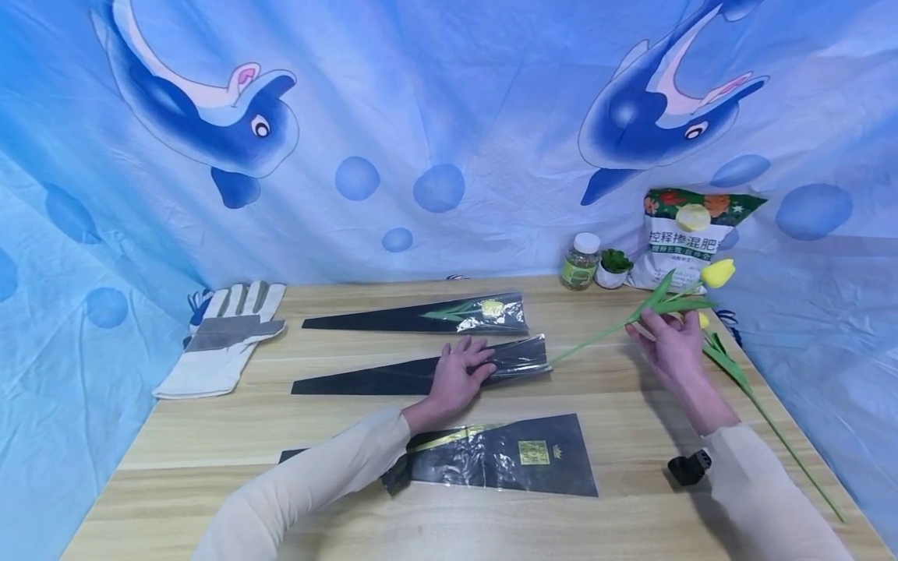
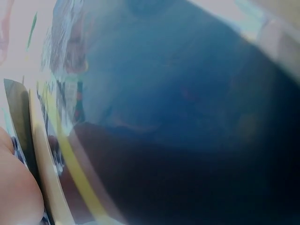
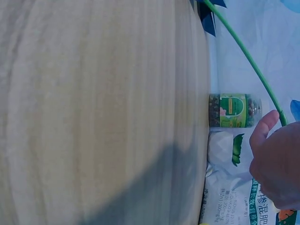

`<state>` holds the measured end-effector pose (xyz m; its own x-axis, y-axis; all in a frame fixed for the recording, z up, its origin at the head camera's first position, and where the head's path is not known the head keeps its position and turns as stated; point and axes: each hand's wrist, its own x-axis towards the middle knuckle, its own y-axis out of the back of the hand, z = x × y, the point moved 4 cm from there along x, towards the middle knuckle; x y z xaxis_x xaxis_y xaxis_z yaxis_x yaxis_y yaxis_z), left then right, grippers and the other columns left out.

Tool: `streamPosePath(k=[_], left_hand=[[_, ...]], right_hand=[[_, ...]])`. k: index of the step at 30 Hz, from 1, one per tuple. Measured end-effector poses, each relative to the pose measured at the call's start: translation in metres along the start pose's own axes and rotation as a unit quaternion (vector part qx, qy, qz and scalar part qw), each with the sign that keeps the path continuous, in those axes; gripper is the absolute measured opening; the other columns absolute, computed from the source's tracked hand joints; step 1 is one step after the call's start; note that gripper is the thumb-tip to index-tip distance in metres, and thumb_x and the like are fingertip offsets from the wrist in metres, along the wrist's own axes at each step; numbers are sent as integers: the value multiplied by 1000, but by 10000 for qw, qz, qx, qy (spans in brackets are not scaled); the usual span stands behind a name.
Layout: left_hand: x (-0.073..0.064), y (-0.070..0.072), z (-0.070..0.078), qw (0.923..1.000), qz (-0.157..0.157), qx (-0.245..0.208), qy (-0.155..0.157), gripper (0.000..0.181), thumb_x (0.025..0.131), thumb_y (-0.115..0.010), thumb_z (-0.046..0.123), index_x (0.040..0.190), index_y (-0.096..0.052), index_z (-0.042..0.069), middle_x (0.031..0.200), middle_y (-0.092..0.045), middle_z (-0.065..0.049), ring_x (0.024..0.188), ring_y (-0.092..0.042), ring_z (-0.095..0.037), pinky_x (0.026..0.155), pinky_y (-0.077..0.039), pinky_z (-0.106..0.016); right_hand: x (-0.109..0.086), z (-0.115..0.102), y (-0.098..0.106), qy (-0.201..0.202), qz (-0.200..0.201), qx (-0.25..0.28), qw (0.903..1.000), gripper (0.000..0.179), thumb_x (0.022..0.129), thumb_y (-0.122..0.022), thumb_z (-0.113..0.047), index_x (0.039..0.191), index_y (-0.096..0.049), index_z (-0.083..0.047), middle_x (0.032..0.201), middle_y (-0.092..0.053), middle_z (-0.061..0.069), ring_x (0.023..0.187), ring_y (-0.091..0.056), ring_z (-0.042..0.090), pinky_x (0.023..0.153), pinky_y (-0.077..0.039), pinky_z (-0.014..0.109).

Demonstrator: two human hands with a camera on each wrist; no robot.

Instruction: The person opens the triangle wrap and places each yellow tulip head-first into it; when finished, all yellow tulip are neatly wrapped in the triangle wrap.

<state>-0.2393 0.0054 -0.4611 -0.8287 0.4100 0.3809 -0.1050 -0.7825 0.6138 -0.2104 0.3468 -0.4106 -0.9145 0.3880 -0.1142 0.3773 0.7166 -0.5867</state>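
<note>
My right hand [image 1: 673,347] pinches a yellow tulip [image 1: 718,273] by the stem, just below its leaves. The stem slants down to the left, its end at the wide mouth of a black flower sleeve [image 1: 372,380] with a clear front. On that sleeve rests my left hand [image 1: 459,378], fingers spread near the mouth. In the right wrist view the green stem [image 3: 246,54] runs from my thumb to the upper left. Dark, blurred film [image 2: 178,108] fills most of the left wrist view.
Behind lies another sleeve [image 1: 351,320] with a yellow tulip [image 1: 493,308] inside. More black sleeves [image 1: 491,460] lie in front, under my left forearm. Gloves [image 1: 220,339] lie left; another tulip stem [image 1: 779,428] lies right. A jar [image 1: 580,265], potted succulent [image 1: 613,269] and fertilizer bag [image 1: 673,253] stand behind.
</note>
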Motion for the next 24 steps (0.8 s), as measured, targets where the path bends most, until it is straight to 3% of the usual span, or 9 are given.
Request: streamPosePath(k=[9,17,24], left_hand=[[0,0,0,10000,-2,-16,47,32,90,-73,12,119,-70,-1,134,-59,-22,136,-41,-47,112,-15,-70],[0,0,1,10000,28,11,27,32,90,-73,12,120,-70,-1,134,-59,-22,135,-41,-48,112,-15,-70],[-2,0,0,10000,24,-21,-34,33,91,-73,12,120,-70,-2,134,-59,-22,134,-41,-48,111,-16,-71]], right_hand=[[-3,4,5,-85,-40,-204,9997,43,91,-72,-2,122,-43,-4,99,-69,4,87,-71,16,79,-59,33],[-6,5,5,30,-354,-223,9991,40,94,-68,-3,124,-43,-3,100,-73,7,86,-74,22,78,-59,36],[-14,2,9,-43,-418,28,9991,14,98,-65,-8,109,-59,-3,99,-71,5,89,-73,21,77,-60,35]])
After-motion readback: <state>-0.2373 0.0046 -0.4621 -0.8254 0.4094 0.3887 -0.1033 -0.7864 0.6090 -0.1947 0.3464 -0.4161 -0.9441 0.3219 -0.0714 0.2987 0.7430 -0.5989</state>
